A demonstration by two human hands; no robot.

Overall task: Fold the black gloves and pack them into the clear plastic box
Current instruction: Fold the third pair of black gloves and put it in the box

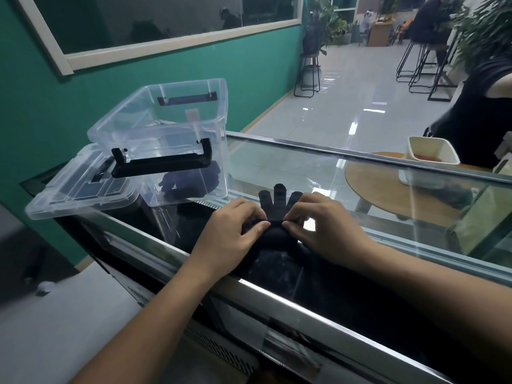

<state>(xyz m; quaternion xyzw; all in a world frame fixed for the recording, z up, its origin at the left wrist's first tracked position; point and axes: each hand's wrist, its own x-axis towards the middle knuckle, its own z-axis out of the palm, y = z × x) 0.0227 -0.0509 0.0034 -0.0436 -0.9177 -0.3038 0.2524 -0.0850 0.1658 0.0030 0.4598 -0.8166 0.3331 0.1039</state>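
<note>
Gloves (191, 181) lie dark inside the clear box (155, 126), which stands on the glass counter (277, 162) left of our hands, its lid (69, 200) beside it. A black glove (277, 209) lies lengthwise on the glass, fingers pointing away from us. Our left hand (235, 231) and right hand (327, 231) pinch its folded middle.

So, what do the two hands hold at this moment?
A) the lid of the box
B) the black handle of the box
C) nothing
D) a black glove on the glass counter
D: the left hand and the right hand both pinch the black glove lying on the glass counter.
</note>
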